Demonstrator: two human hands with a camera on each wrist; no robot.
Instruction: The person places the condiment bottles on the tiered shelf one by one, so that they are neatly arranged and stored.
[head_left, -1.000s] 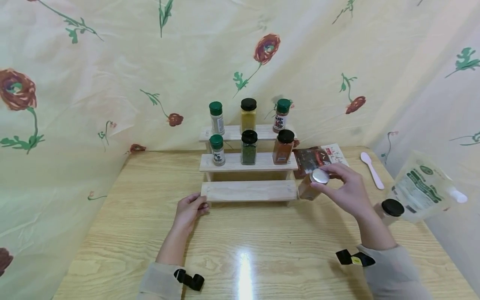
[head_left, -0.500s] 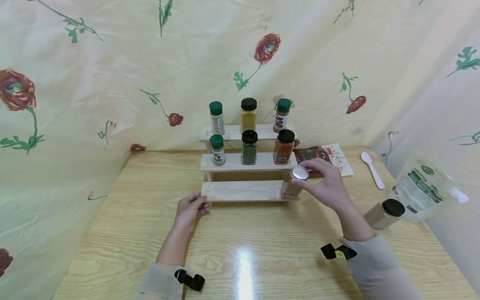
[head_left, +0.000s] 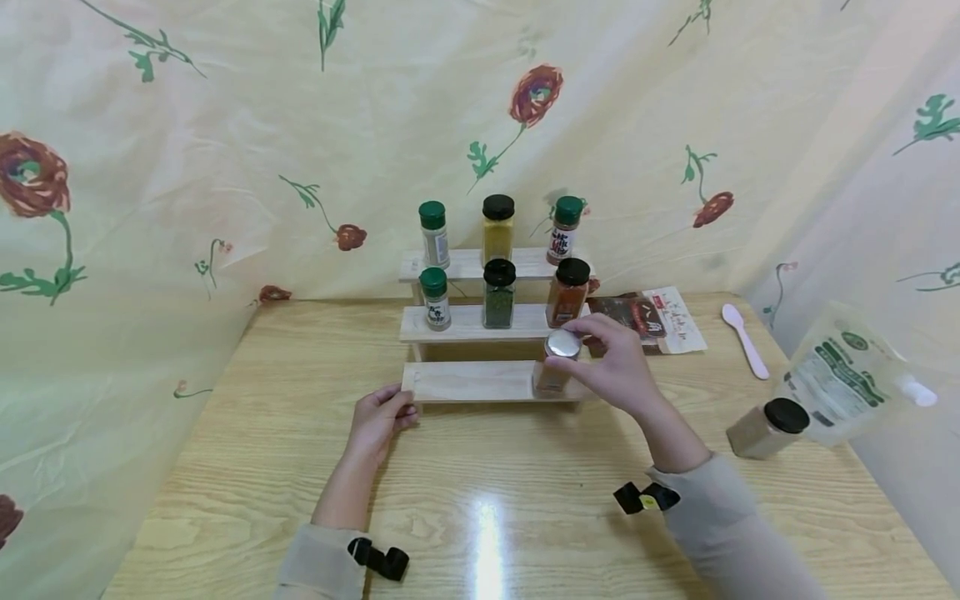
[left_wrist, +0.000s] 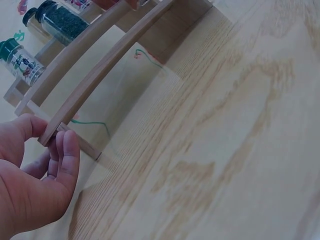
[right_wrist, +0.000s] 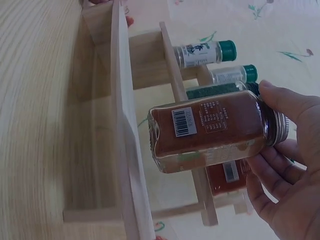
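With thumb and fingers, my right hand point(head_left: 618, 371) grips a glass spice jar point(right_wrist: 215, 127) of reddish-brown powder by its silver lid. The jar is upright over the right part of the lowest step of a three-step wooden rack point(head_left: 472, 382); the right wrist view suggests a small gap beneath its base. At the rack's front left corner, my left hand point(head_left: 380, 423) pinches the end of the lowest board. On the middle step stand a green-capped bottle point(head_left: 436, 300), a jar of green flakes point(head_left: 498, 296) and a jar of orange-red powder point(head_left: 567, 293).
The top step bears a green-capped bottle point(head_left: 433, 236), a yellow jar point(head_left: 497, 232) and another green-capped bottle point(head_left: 563, 232). On the right are a black-lidded jar point(head_left: 757, 432), a clear spouted pouch point(head_left: 840, 375), a pale spoon point(head_left: 746, 342) and a dark packet point(head_left: 637, 321).
My right hand has carried the silver-lidded jar leftward, from beside the rack to over the lowest step. The left hand keeps its place on the board.
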